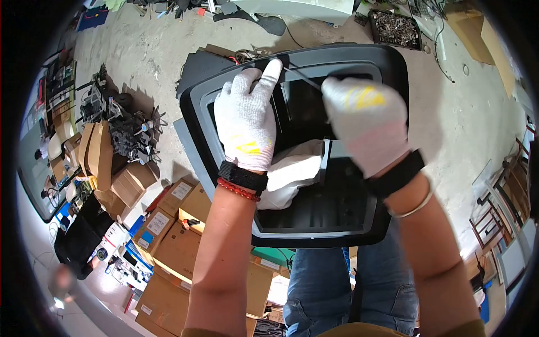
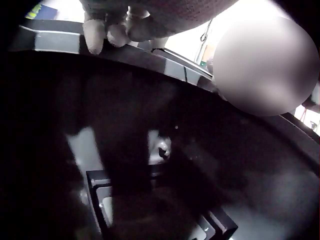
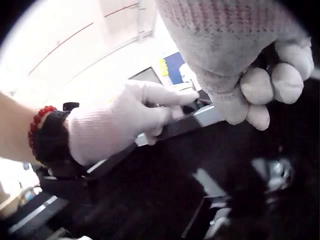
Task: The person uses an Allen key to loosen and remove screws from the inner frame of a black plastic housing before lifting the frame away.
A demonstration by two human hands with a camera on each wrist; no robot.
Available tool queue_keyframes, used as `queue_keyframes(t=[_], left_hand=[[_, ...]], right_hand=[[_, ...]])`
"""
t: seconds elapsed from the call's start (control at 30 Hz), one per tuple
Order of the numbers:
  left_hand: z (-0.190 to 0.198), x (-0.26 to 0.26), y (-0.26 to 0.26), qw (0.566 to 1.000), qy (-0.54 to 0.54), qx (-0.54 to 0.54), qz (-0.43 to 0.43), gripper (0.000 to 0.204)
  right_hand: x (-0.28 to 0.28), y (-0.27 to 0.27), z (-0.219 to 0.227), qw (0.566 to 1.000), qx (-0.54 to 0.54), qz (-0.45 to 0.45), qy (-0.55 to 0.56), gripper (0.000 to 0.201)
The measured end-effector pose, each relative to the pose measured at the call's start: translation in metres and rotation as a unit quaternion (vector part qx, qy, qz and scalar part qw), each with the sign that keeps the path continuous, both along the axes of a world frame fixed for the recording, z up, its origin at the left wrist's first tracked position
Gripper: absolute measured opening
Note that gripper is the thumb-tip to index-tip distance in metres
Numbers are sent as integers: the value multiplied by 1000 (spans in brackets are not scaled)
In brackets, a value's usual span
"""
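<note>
A large black plastic housing (image 1: pixel 396 62), open in the middle, is in front of the person's legs. My left hand (image 1: pixel 245 115), in a white glove, grips its upper rim, with the index finger extended along it. In the left wrist view, the glove's fingertips (image 2: pixel 94 40) bend over the rim's edge. My gloved right hand (image 1: pixel 368 121), blurred in the head view, curls its fingers round a thin-shafted tool (image 1: pixel 303 77). The shaft slants to the rim beside the left index finger; its handle is hidden in the fist. White material (image 1: pixel 295 168) lies inside the housing below the left hand.
Cardboard boxes (image 1: pixel 177 236) are stacked at the lower left. A crate of small metal parts (image 1: pixel 396 28) stands on the floor at the upper right. Black machine parts (image 1: pixel 120 121) and an open carton (image 1: pixel 132 182) lie to the left. Wooden frames (image 1: pixel 494 224) lean at the right.
</note>
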State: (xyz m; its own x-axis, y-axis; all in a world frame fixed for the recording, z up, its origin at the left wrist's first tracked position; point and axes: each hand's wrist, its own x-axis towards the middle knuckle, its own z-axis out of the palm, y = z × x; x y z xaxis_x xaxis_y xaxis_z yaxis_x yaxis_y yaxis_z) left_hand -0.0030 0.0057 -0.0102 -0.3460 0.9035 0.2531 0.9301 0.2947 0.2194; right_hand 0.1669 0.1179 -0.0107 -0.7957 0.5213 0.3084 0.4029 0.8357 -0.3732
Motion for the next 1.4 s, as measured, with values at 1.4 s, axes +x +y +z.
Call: queue_keyframes(t=[1.4], left_hand=[[16, -12, 3, 989, -104, 46, 89, 30]], right_hand=[[-34, -51, 10, 828, -535, -149, -78, 19]])
